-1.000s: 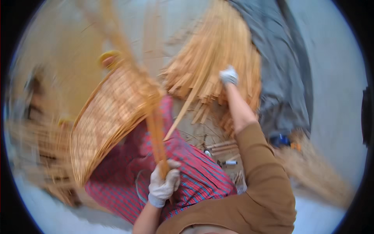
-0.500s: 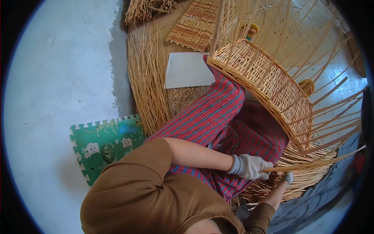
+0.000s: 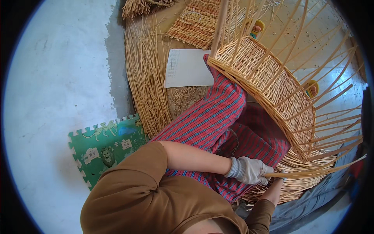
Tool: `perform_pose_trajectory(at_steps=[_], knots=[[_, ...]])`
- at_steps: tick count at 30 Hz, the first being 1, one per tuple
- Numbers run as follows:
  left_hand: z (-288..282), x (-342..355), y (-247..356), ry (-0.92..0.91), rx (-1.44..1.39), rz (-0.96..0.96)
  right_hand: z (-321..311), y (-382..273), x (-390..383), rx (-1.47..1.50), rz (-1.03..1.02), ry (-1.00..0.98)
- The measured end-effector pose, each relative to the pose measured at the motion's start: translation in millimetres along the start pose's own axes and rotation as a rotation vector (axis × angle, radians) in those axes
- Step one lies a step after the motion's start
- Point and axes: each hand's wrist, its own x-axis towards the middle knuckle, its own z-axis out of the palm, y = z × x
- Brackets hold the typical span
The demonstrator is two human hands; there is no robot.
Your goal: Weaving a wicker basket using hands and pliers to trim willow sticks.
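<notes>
My left hand [image 3: 251, 170], in a pale grey knit glove, is closed around the ends of a few long wicker rods [image 3: 319, 171], which stretch out to the right. Just beyond it, my right hand [image 3: 282, 178] is mostly hidden behind those rods. Its fingers do not show, and it lies at a heap of loose wicker rods [image 3: 298, 190]. Ahead, a partly woven wicker basket [image 3: 269, 74] leans across my lap on red plaid cloth [image 3: 210, 111], with long unwoven stakes [image 3: 329, 103] fanning upward and to the right.
Long straight rods [image 3: 146, 78] lie in a bundle on the left, beside a white board [image 3: 187, 68] and a woven mat [image 3: 196, 23]. A green foam mat [image 3: 105, 148] borders the pale floor. Yellow slippers [image 3: 313, 88] show behind the stakes. Grey cloth [image 3: 300, 212] lies at lower right.
My right hand has moved up and left, closer to my left hand, and is now largely behind the held rods. The rods' far ends have dipped slightly. My left hand keeps its grip.
</notes>
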Motion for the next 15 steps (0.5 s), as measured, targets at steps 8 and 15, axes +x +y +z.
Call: perform_pose_trajectory(at_steps=[8, 15], knots=[[5.2, 4.1, 2.6, -0.027, 0.017, -0.032, 6.2, 9.5, -4.4, 0.031, 0.025, -0.022], [11.8, 5.4, 5.0, 0.044, -0.116, -0.051, 2.6, 18.2, -9.4, 0.054, 0.033, -0.103]])
